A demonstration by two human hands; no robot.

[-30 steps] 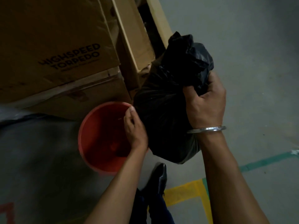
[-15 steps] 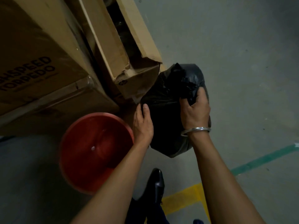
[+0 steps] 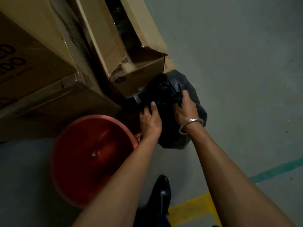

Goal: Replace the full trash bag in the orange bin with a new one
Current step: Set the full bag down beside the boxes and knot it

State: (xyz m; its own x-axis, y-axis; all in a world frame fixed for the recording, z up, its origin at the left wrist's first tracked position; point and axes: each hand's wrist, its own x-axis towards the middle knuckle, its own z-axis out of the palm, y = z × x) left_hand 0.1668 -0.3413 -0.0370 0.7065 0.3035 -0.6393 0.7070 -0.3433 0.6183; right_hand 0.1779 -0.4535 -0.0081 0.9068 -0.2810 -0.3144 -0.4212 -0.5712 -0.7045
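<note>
bag [image 3: 188, 89] on floor beside bin [image 3: 91, 161] | right hand [image 3: 185, 110] fingers clench bag top | left hand [image 3: 150, 122] fingers straight, pressing bag

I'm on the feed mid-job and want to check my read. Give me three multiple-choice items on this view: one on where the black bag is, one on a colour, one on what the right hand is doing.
1. Where is the black trash bag?
A. inside the bin
B. on the floor beside the bin, against a cardboard box
C. on top of the boxes

2. What colour is the bin?
A. blue
B. green
C. orange-red

3. What is the right hand doing?
A. gripping the bunched top of the bag
B. hanging open, away from the bag
C. holding the bin's rim

Answers:
1 B, the bag sits outside the bin next to the cardboard box.
2 C, the bin's wall and inside are orange-red.
3 A, its fingers curl round the gathered plastic, while the left hand rests on the bag's side.
</note>
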